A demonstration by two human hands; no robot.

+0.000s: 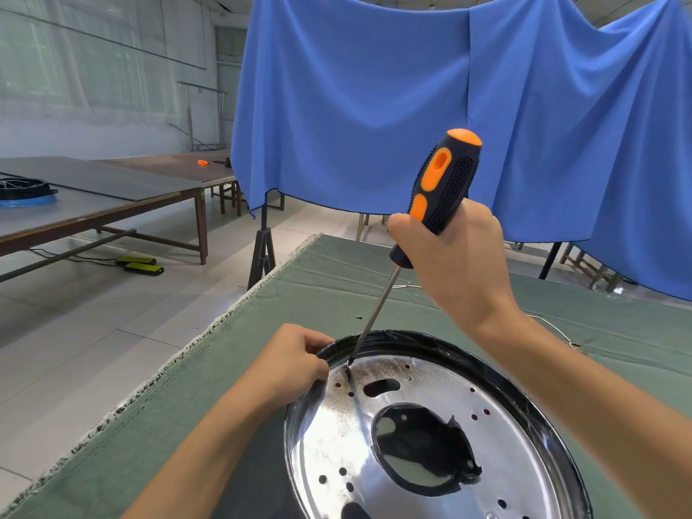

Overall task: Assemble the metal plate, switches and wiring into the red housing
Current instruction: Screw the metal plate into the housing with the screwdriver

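Observation:
A shiny round metal plate with several small holes and a large centre opening lies inside a dark, film-wrapped rim at the lower right. My right hand grips a black-and-orange screwdriver; its shaft slants down and its tip meets a screw near the plate's far-left edge. My left hand holds the rim's left edge with curled fingers. No red of the housing shows, and no switches are in view.
A green cloth covers the work table, whose frayed left edge runs diagonally. A small loose screw lies on the cloth beyond the plate. A thin white wire trails at the right. Blue drapes hang behind; other tables stand at the left.

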